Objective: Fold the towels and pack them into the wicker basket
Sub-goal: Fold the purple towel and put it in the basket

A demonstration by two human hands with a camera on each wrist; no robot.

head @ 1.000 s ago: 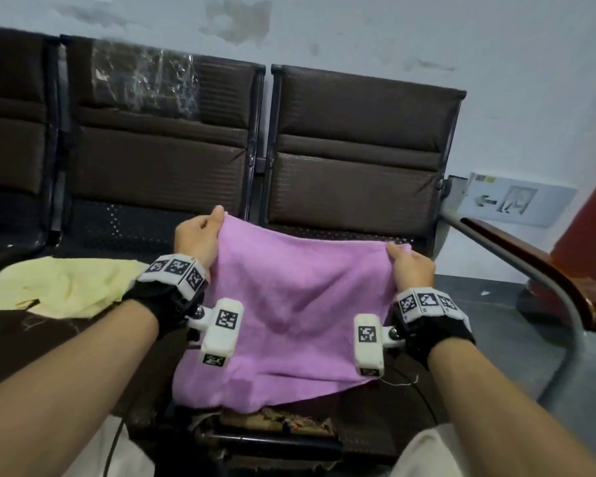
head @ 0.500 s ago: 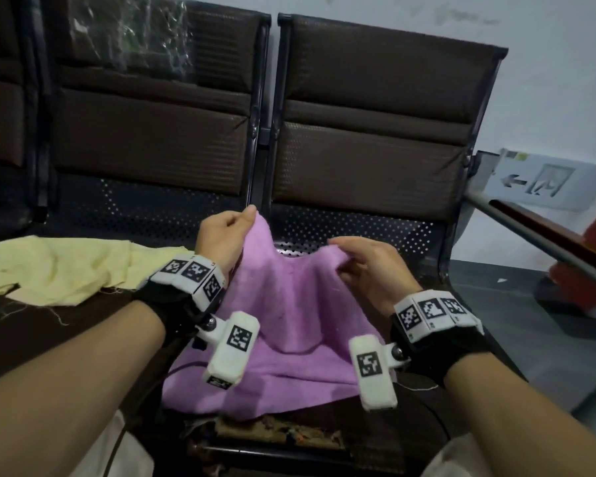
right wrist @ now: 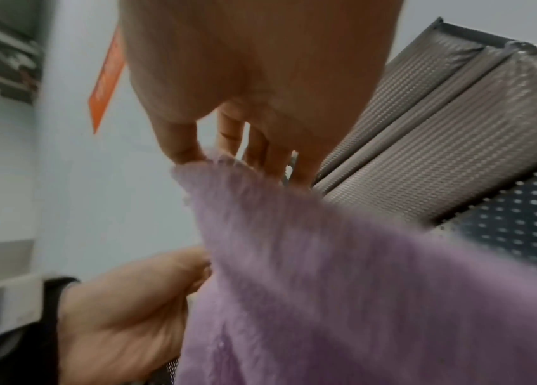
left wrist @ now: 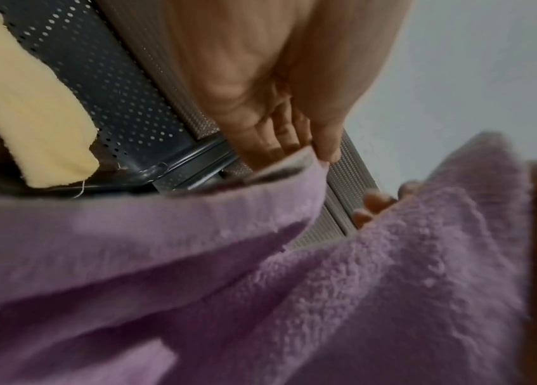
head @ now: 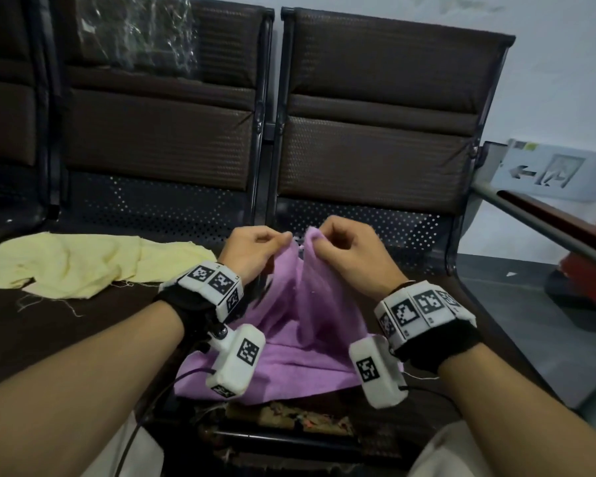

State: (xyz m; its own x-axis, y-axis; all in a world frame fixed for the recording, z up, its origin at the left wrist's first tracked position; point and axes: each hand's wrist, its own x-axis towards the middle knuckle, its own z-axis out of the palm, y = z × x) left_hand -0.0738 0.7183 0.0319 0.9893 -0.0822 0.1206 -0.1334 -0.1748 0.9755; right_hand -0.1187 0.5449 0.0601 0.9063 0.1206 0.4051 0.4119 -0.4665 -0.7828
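Left hand (head: 252, 251) and right hand (head: 350, 256) at frame centre, each grip pinching a top corner of the purple towel (head: 289, 325), towel hanging below them, yellow towel (head: 83, 263) at left on the surface

Towel (head: 289, 325) on seat before chair backs (head: 375, 132); second towel (head: 83, 266) left

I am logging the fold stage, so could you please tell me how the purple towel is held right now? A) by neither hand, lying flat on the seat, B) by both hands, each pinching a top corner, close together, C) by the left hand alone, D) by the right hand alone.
B: the left hand and the right hand each pinch a top corner of the purple towel, nearly touching.
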